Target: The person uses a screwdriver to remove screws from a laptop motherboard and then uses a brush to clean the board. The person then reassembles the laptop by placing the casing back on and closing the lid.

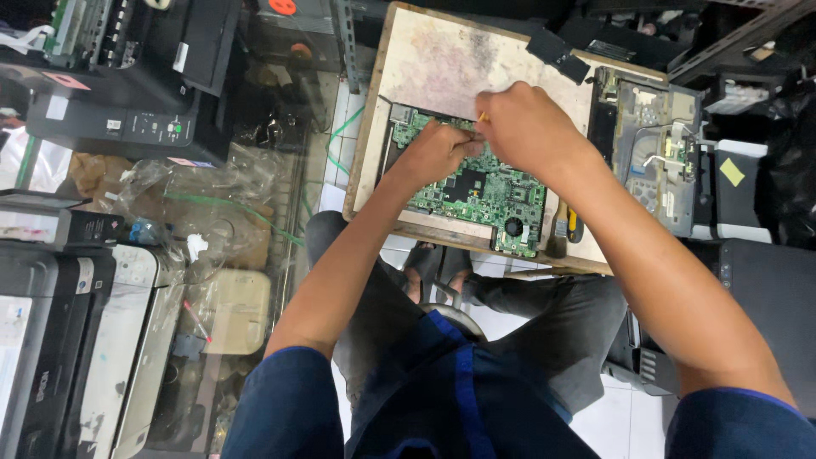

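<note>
Circuitry covers the green board lying flat on the worn wooden tabletop; it looks light, stiff and fragile, best held by its bare edges. Left hand presses closed on its far-left part, and right hand pinches a yellow-handled tool there. A dismantled grey casing lies to the right.

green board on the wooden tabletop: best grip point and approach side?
Probably the near-right corner of the green circuit board: it overhangs the wooden tabletop's front edge, so fingers can pinch it from below. Come from the person's side. The left hand and right hand cover the far edge.
</note>
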